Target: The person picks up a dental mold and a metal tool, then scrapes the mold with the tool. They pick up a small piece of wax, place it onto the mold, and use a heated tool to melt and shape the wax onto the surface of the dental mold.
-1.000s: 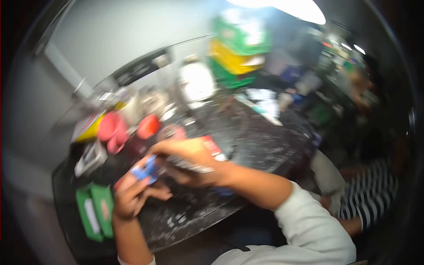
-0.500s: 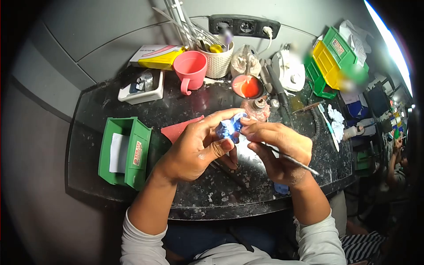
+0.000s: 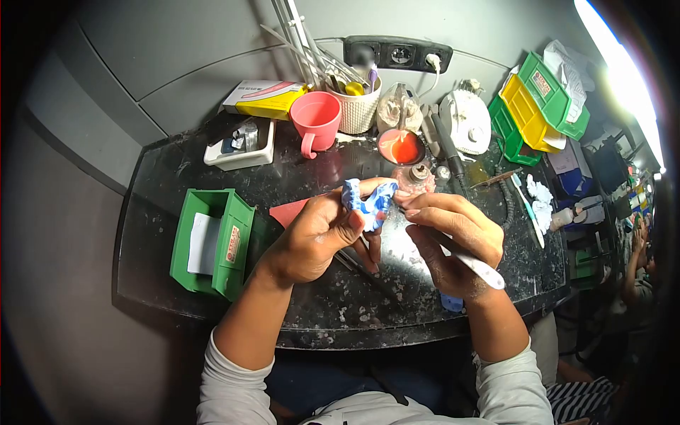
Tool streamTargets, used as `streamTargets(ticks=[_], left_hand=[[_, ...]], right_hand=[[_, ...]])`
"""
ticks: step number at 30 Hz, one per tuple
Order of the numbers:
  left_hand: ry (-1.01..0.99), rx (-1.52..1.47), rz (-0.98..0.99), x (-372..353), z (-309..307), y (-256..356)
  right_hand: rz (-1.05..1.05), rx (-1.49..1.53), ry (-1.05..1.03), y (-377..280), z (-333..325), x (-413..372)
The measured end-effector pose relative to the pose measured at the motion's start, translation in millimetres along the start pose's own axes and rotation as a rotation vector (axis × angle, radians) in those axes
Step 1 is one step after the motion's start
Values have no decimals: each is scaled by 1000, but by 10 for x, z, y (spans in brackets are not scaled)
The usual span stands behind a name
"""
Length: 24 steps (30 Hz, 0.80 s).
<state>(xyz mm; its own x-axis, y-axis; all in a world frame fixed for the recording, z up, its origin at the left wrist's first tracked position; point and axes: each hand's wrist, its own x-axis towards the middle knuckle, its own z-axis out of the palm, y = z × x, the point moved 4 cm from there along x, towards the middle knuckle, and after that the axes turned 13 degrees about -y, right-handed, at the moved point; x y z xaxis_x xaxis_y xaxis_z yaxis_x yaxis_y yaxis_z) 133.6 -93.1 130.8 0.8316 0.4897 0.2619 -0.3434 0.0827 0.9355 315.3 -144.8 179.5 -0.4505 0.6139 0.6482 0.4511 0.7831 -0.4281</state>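
Observation:
In front of me, my left hand (image 3: 315, 237) is closed around a small blue-and-white U-shaped piece (image 3: 370, 205) that looks like a dental arch. The thumb presses on its near side, with fingers beneath. My right hand (image 3: 460, 237) grips a slim tool with a flat whitish handle (image 3: 484, 272); the handle's rounded end sticks out toward the wrist. The tool's working tip is hidden by the fingers. Right fingertips are right at the blue piece's right edge. Below both hands, white powder (image 3: 405, 251) lies on the dark table (image 3: 319, 319).
A green bin (image 3: 237, 248) stands left, holding white paper. Behind are a pink mug (image 3: 315, 117), a bowl of red material (image 3: 404, 147), a glass jar (image 3: 416, 177) and a handpiece (image 3: 448, 145). Stacked bins (image 3: 531, 99) and a toothbrush (image 3: 528, 212) are right. Another person's arm (image 3: 632, 265) shows far right.
The blue piece has turned so its U shape faces me more openly. The tool has rolled in my right hand, showing its broad handle instead of a thin edge. The view has shifted slightly.

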Motion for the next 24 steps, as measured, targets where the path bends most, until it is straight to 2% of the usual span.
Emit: streamTargets(ticks=[4,15,24], left_hand=[[7,10,-33,-9,-1,-9],[26,139,-38,-28,-74,-46],[67,194,-39,-31,-34,6]], right_hand=[[36,10,0,7,15,-5],[-26,23,-109,25,53,-30],[-50,-16,-98,-3,72,-39]])
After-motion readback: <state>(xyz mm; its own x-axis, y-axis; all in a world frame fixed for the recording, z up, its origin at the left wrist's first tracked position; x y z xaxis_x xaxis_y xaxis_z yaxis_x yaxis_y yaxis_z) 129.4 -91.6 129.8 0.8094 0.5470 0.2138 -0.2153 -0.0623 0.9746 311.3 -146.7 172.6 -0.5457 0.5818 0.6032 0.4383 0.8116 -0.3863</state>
